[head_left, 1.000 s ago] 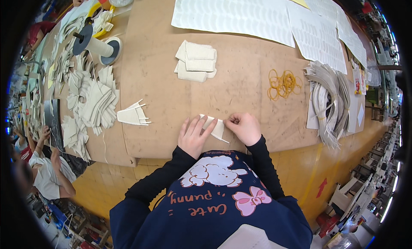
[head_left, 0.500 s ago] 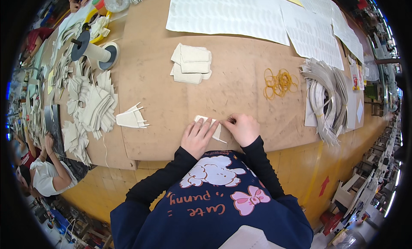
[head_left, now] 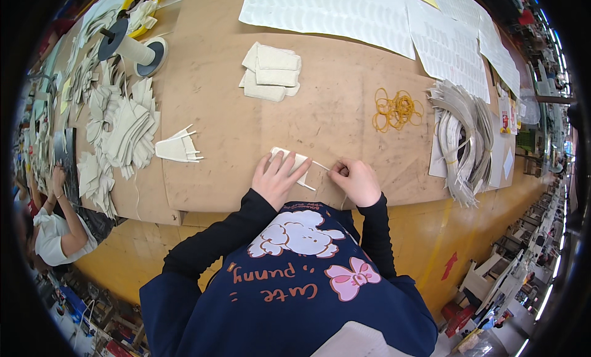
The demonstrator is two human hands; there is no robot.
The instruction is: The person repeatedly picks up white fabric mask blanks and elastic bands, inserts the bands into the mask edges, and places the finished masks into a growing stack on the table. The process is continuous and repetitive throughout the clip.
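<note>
My left hand (head_left: 275, 179) lies on a small cream fabric piece (head_left: 300, 162) near the table's front edge, its fingers spread and pressing it down. A thin white cord (head_left: 320, 166) sticks out from the piece's upper right corner. My right hand (head_left: 358, 182) pinches the far end of that cord between thumb and fingers. A second short cord end points out from the lower right of the piece. Part of the fabric is hidden under my left fingers. Off to the left lies a similar tapered piece (head_left: 176, 149) with several cords at its narrow end.
Ahead sits a stack of cream pieces (head_left: 271, 73). Tan rubber bands (head_left: 397, 109) and a tied bundle of pale strips (head_left: 465, 144) lie to the right. Leftward are a cord spool (head_left: 136, 54) and fabric heaps (head_left: 129, 129). A person (head_left: 61, 234) works beyond. White sheets (head_left: 332, 12) cover the back.
My right hand has moved rightward, away from the fabric, with the cord now stretched between them. My left hand stays on the piece. The whole view has shifted slightly.
</note>
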